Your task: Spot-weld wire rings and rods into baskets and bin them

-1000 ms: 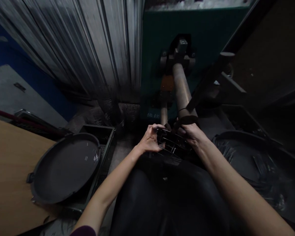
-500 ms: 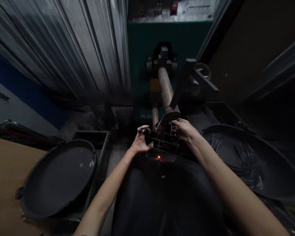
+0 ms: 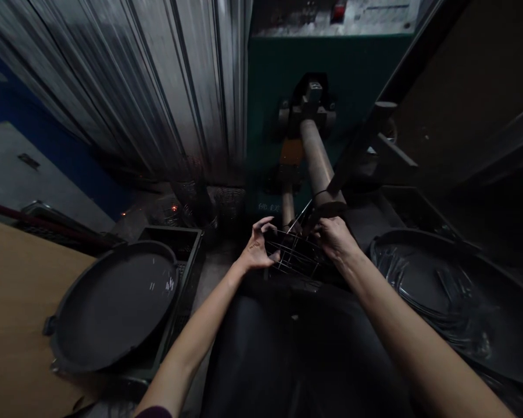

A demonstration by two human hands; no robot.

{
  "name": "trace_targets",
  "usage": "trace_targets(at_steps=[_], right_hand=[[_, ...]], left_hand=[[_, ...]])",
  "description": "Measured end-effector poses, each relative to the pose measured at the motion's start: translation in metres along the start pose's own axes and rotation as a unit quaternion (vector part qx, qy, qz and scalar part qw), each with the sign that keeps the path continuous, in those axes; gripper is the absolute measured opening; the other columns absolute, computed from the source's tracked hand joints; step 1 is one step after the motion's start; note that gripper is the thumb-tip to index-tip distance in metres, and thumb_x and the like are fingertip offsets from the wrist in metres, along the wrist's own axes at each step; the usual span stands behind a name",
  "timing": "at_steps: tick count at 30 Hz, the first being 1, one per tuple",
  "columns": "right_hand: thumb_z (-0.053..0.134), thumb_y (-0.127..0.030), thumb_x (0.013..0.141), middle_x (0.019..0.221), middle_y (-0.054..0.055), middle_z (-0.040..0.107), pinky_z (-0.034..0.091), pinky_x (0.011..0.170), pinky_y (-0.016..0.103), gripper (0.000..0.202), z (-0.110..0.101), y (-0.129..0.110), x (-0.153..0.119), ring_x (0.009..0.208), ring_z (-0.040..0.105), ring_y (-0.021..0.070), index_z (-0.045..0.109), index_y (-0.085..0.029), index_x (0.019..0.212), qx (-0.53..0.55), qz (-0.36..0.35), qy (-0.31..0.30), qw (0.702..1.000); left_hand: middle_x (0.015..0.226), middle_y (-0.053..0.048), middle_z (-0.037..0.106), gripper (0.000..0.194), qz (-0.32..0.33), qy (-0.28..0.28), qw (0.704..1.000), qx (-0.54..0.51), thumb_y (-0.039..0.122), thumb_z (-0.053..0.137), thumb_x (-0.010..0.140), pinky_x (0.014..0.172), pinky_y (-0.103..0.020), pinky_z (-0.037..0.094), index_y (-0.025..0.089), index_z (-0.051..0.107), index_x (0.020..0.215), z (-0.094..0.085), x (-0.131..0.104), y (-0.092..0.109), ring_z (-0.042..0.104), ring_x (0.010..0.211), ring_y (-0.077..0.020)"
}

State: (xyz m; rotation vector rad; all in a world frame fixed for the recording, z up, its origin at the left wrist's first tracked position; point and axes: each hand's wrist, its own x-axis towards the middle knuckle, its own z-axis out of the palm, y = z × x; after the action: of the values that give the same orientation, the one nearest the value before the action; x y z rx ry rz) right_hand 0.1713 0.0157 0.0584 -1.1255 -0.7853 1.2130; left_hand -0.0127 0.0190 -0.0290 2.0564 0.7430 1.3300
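A thin metal wire frame (image 3: 293,255) with crossing bars is held at the lower end of a machine's thick cylindrical arm (image 3: 316,151). On its left side, my left hand (image 3: 258,248) spans the frame between curled fingers and thumb. My right hand (image 3: 336,237) is closed at the frame's right side, just below the arm's end; its fingertips are in shadow, and they seem to pinch a wire there. One straight wire (image 3: 300,216) slants up from the frame. Below the thick arm, a thinner rod (image 3: 287,206) meets the frame's far side.
At left a round black tray (image 3: 113,307) rests over a dark crate (image 3: 194,255). Another black tray (image 3: 497,313) at right holds a bunch of thin wires (image 3: 436,307). Behind stand the green machine body (image 3: 270,87) and corrugated metal sheeting (image 3: 192,75). Orange sparks (image 3: 174,208) glow near the floor at left.
The view has shifted, so the scene sits further right. A bright spark below the frame is gone, and small sparks now show at left. The wire frame has tilted slightly, still between both hands.
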Motion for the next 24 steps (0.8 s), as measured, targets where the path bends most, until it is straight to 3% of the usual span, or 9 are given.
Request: trace_targets(at_steps=[4, 15, 24], right_hand=[[0.080, -0.032, 0.049, 0.051, -0.008, 0.040, 0.024, 0.034, 0.015, 0.041, 0.002, -0.001, -0.002, 0.041, 0.032, 0.0037, 0.045, -0.020, 0.066, -0.017, -0.006, 0.004, 1.000], [0.079, -0.037, 0.053, 0.050, -0.008, 0.042, 0.028, 0.034, 0.016, 0.042, 0.005, 0.001, 0.005, 0.039, 0.034, 0.0041, 0.043, -0.021, 0.066, -0.056, -0.015, -0.008, 0.998], [0.078, -0.034, 0.054, 0.049, -0.008, 0.045, 0.029, 0.035, 0.016, 0.038, 0.001, 0.010, 0.010, 0.040, 0.037, 0.0046, 0.044, -0.021, 0.068, -0.016, -0.016, -0.014, 1.000]], left_hand=[[0.104, -0.005, 0.042, 0.082, 0.027, 0.021, 0.999, 0.005, 0.017, 0.066, 0.058, 0.100, -0.048, 0.038, 0.023, 0.019, 0.124, -0.002, 0.002, 0.000, 0.046, 0.109, -0.0247], [0.109, -0.007, 0.036, 0.060, 0.028, 0.026, 0.999, 0.022, 0.022, 0.069, 0.057, 0.106, -0.049, 0.035, 0.022, 0.033, 0.105, -0.003, 0.009, -0.005, 0.036, 0.122, -0.0286], [0.107, -0.006, 0.040, 0.073, 0.003, 0.011, 1.000, 0.005, 0.027, 0.071, 0.061, 0.099, -0.043, 0.039, 0.023, 0.026, 0.118, -0.010, 0.011, 0.001, 0.047, 0.108, -0.0237]])
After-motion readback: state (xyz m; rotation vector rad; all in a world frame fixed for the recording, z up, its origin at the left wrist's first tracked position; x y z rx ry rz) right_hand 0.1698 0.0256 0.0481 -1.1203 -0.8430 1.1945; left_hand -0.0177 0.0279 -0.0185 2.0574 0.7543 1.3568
